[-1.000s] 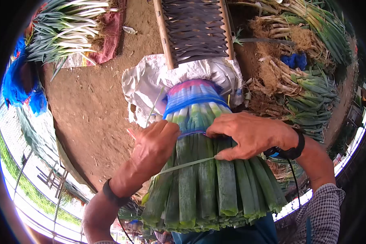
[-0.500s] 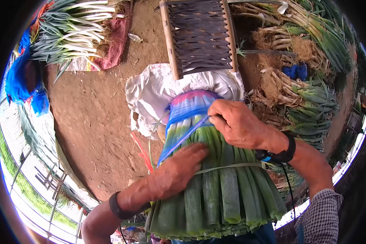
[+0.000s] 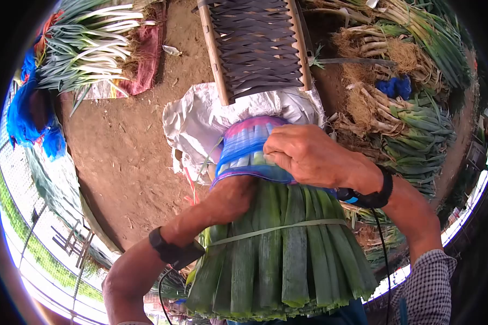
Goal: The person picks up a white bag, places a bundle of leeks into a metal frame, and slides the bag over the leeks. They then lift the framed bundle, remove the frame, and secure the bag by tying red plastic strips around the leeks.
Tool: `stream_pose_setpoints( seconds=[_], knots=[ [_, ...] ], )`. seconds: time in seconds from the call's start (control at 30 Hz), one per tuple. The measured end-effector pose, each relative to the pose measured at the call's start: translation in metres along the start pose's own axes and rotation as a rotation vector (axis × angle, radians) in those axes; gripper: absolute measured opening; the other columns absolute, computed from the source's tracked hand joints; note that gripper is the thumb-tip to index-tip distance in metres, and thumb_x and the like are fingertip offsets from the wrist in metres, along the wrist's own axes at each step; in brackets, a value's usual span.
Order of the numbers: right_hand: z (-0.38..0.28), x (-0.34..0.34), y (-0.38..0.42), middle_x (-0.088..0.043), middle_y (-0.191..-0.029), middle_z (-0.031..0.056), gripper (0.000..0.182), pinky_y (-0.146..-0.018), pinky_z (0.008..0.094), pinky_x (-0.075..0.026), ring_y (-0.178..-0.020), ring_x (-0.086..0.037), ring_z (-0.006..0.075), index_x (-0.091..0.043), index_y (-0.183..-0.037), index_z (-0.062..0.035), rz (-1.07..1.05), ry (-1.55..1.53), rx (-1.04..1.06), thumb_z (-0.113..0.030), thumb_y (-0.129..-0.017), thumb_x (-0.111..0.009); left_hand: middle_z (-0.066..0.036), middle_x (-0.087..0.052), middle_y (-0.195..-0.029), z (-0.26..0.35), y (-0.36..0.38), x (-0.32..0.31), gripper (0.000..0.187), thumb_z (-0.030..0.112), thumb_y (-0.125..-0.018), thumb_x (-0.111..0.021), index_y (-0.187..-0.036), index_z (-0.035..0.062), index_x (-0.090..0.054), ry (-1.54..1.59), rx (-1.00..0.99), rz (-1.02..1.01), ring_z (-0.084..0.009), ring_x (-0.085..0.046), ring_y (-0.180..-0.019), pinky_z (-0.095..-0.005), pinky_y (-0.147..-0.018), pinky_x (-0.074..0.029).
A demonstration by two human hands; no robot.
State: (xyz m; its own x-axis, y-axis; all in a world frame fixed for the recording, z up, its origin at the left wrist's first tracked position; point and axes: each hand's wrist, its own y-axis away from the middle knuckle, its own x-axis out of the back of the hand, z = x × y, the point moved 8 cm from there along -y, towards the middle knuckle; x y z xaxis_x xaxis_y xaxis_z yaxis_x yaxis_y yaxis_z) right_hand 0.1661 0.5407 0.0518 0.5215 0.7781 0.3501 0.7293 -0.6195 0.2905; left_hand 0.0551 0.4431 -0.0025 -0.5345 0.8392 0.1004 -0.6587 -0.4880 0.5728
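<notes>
A large bundle of leeks [image 3: 279,244] points its trimmed green ends toward me, tied round the middle by a pale band [image 3: 276,228]. Blue and pink mesh netting [image 3: 244,150] covers the far, white end, and its purple hem crosses the leaves. My left hand [image 3: 230,197] lies on the left of the bundle against that hem, its fingers hidden there. Over the right part of the netting, my right hand [image 3: 303,154] is closed with thumb and fingers pinched on the mesh.
Beyond the bundle, a wooden frame with woven dark straps [image 3: 255,49] stands by a white sack [image 3: 192,116]. Leeks with roots [image 3: 396,114] are piled at right. More leeks [image 3: 100,49] lie on red cloth at upper left, near blue netting [image 3: 27,114].
The netting's hem, stretched diagonally before, now lies across the bundle nearer me. My left hand has moved up from the leaves to the hem; my right hand shifted slightly left.
</notes>
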Motion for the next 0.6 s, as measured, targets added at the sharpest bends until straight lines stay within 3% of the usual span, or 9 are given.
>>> stream_pose_setpoints(
  seconds=[0.07,0.17,0.2,0.3,0.33,0.43,0.5,0.6],
  knots=[
    [-0.011,0.011,0.001,-0.064,-0.087,0.0136,0.008,-0.072,0.0386,-0.050,-0.083,-0.063,0.0335,-0.062,-0.090,0.0004,-0.028,-0.078,-0.031,-0.007,-0.087,-0.063,-0.024,-0.061,-0.113,-0.004,0.001,-0.001,0.034,0.016,-0.094,-0.047,-0.121,-0.0044,-0.054,0.088,0.041,0.020,-0.0333,-0.058,-0.109,-0.0401,-0.096,-0.044],
    [-0.032,-0.006,0.012,-0.064,-0.079,0.0161,0.013,-0.072,0.0426,-0.049,-0.078,-0.063,0.0360,-0.063,-0.089,-0.0007,-0.297,-0.488,-0.095,-0.013,-0.089,-0.061,-0.020,-0.063,-0.111,-0.020,-0.004,0.001,0.035,0.018,-0.096,-0.047,-0.121,-0.0043,-0.054,0.250,0.157,-0.056,-0.0260,-0.059,-0.108,-0.0367,-0.095,-0.044],
    [-0.039,-0.018,0.017,-0.065,-0.086,0.0162,0.016,-0.075,0.0431,-0.049,-0.084,-0.063,0.0358,-0.064,-0.097,0.0001,-0.343,-0.519,-0.028,-0.014,-0.091,-0.059,-0.019,-0.063,-0.111,-0.025,-0.007,0.007,0.035,0.019,-0.097,-0.047,-0.121,-0.0046,-0.054,0.313,0.195,-0.063,-0.0242,-0.059,-0.107,-0.0360,-0.095,-0.044],
    [-0.039,-0.048,0.015,-0.064,-0.091,0.0168,0.015,-0.077,0.0455,-0.049,-0.088,-0.062,0.0375,-0.062,-0.097,0.0014,-0.325,-0.339,0.082,-0.008,-0.088,-0.056,-0.012,-0.063,-0.114,-0.039,-0.009,0.011,0.036,0.022,-0.099,-0.047,-0.121,-0.0054,-0.054,0.451,0.202,-0.107,-0.0187,-0.056,-0.108,-0.0332,-0.096,-0.042],
    [-0.029,-0.059,0.011,-0.063,-0.094,0.0186,0.015,-0.078,0.0477,-0.048,-0.091,-0.061,0.0392,-0.059,-0.094,0.0022,-0.360,-0.190,0.088,-0.003,-0.081,-0.053,-0.011,-0.063,-0.114,-0.048,-0.010,0.009,0.036,0.022,-0.099,-0.047,-0.121,-0.0052,-0.054,0.516,0.196,-0.114,-0.0180,-0.056,-0.109,-0.0325,-0.097,-0.041],
    [0.004,-0.095,-0.001,-0.062,-0.091,0.0203,0.017,-0.076,0.0487,-0.047,-0.089,-0.060,0.0399,-0.058,-0.088,0.0021,-0.511,0.033,0.054,-0.002,-0.073,-0.053,-0.009,-0.061,-0.118,-0.055,-0.010,0.013,0.041,0.029,-0.100,-0.046,-0.122,-0.0041,-0.056,0.689,0.190,-0.153,-0.0153,-0.053,-0.111,-0.0302,-0.100,-0.038],
    [0.010,-0.099,-0.008,-0.062,-0.088,0.0205,0.017,-0.075,0.0493,-0.047,-0.088,-0.060,0.0405,-0.058,-0.087,0.0025,-0.487,0.018,0.086,-0.003,-0.071,-0.054,-0.009,-0.061,-0.118,-0.051,-0.005,0.017,0.043,0.032,-0.101,-0.044,-0.122,-0.0037,-0.057,0.794,0.162,-0.171,-0.0154,-0.053,-0.111,-0.0305,-0.101,-0.038],
    [0.008,-0.099,-0.008,-0.062,-0.083,0.0190,0.014,-0.075,0.0490,-0.047,-0.087,-0.060,0.0400,-0.059,-0.083,0.0015,-0.475,0.024,0.116,-0.003,-0.070,-0.054,-0.014,-0.062,-0.114,-0.057,-0.003,0.013,0.048,0.035,-0.102,-0.041,-0.124,-0.0050,-0.054,0.513,0.125,-0.149,-0.0178,-0.055,-0.110,-0.0331,-0.098,-0.041]
  ],
)
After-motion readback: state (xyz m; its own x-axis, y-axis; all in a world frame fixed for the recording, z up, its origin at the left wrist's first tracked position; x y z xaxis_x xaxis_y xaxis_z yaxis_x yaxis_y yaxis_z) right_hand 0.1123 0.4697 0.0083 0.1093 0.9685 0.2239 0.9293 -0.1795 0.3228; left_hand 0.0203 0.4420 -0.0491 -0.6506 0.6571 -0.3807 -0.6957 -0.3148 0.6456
